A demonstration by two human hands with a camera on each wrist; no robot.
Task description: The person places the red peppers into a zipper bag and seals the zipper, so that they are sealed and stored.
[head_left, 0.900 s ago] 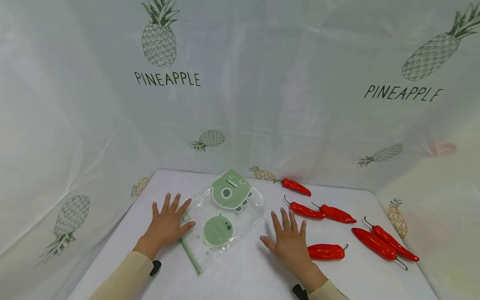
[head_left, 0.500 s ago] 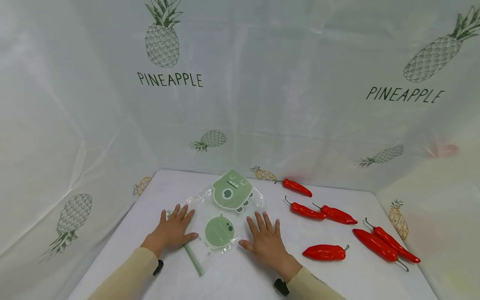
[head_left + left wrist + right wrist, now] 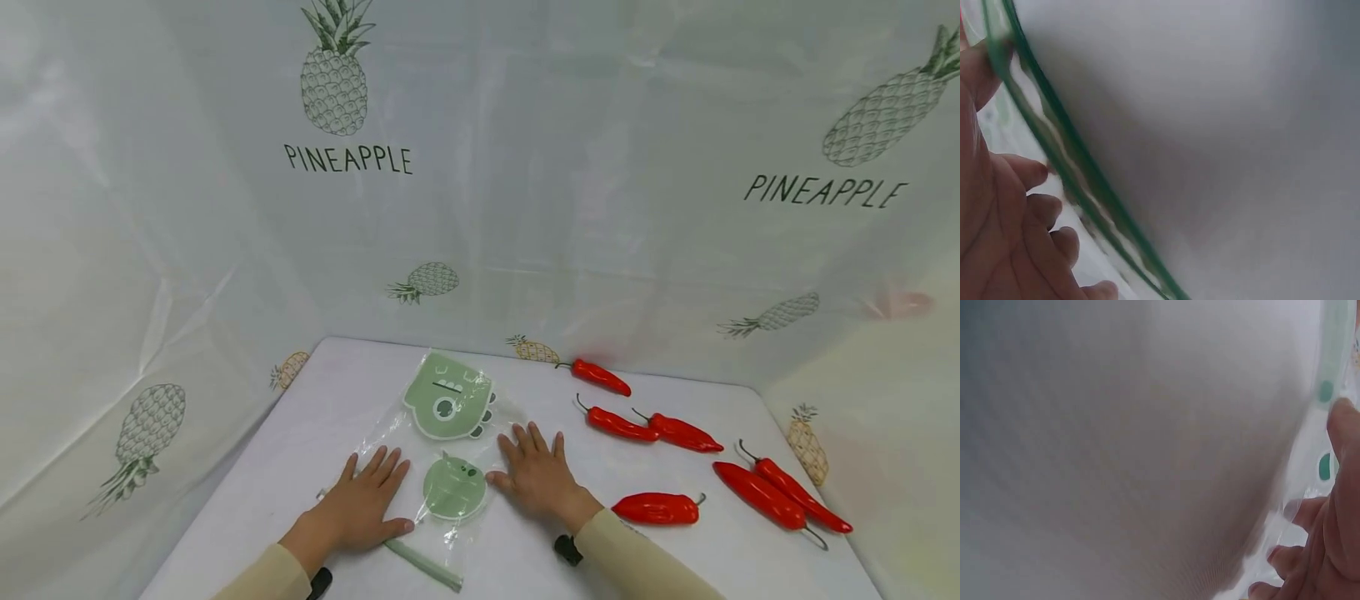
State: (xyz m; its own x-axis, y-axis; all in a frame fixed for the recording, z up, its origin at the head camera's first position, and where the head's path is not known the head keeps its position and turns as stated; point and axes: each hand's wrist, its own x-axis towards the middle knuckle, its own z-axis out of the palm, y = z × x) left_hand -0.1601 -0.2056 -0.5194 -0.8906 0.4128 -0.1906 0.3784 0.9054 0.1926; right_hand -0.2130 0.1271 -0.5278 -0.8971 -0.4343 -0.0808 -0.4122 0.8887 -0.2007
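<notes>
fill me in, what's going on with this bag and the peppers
A person has both hands on a clear plastic bag with green cartoon prints, lying on a white table. The left hand lies across its green-striped edge, and the right hand rests at the opposite side, fingers spread. Six red peppers lie outside the bag, toward the right of the table.
</notes>
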